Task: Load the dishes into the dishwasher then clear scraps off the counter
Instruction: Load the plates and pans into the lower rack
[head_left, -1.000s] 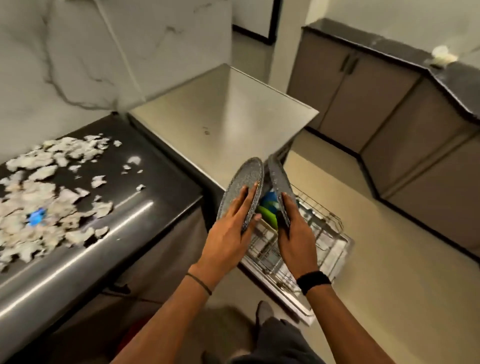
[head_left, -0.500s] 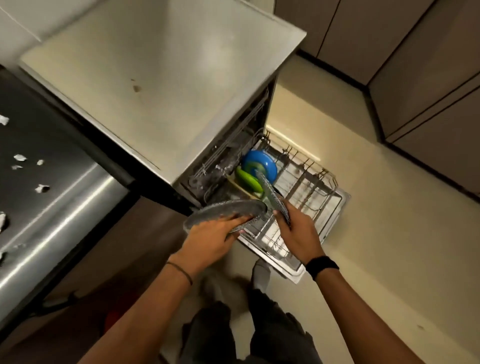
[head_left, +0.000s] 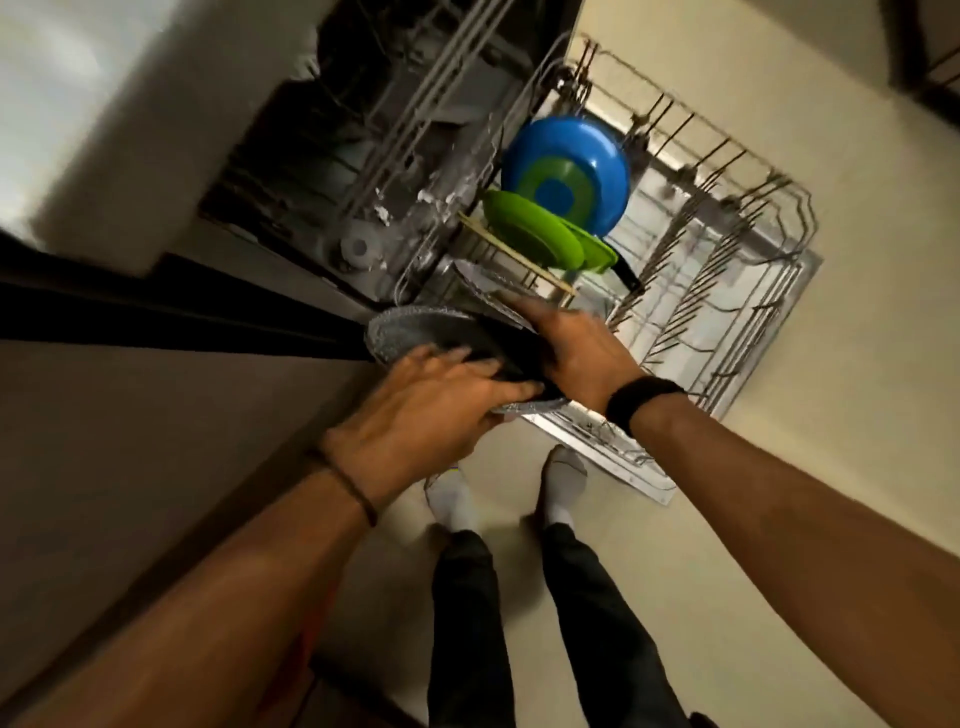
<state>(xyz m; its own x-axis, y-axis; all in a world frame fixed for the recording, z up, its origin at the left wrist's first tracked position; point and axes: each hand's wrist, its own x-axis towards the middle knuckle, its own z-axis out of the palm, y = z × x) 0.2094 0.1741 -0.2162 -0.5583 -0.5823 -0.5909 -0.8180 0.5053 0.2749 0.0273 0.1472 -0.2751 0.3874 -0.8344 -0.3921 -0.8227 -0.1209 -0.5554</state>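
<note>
holding a speckled grey plate (head_left: 410, 332) almost flat, the left hand (head_left: 441, 395) has its fingers curled over the near rim, and the plate hangs just above the front corner of the pulled-out lower rack (head_left: 753, 270). the right hand (head_left: 576, 348) reaches past it with fingers over the edge of a second grey plate (head_left: 480, 283), gripping it tilted on edge at the near end of the rack; blur hides the thumb. both plates look like stiff glazed stoneware, fairly heavy for their size, smooth enough to slip and likely to chip against wire or each other, so a hold across the rim with the thumb opposite the fingers seems safest, one plate going in at a time. further in, green plates (head_left: 535, 234) and a blue bowl (head_left: 571, 166) stand on edge between the tines, with a thin wooden stick (head_left: 519, 254) lying beside them. behind the rack gapes the dark dishwasher (head_left: 374, 130), and the person's socked feet stand on the pale floor (head_left: 779, 467). no worktop scraps are in view.
</note>
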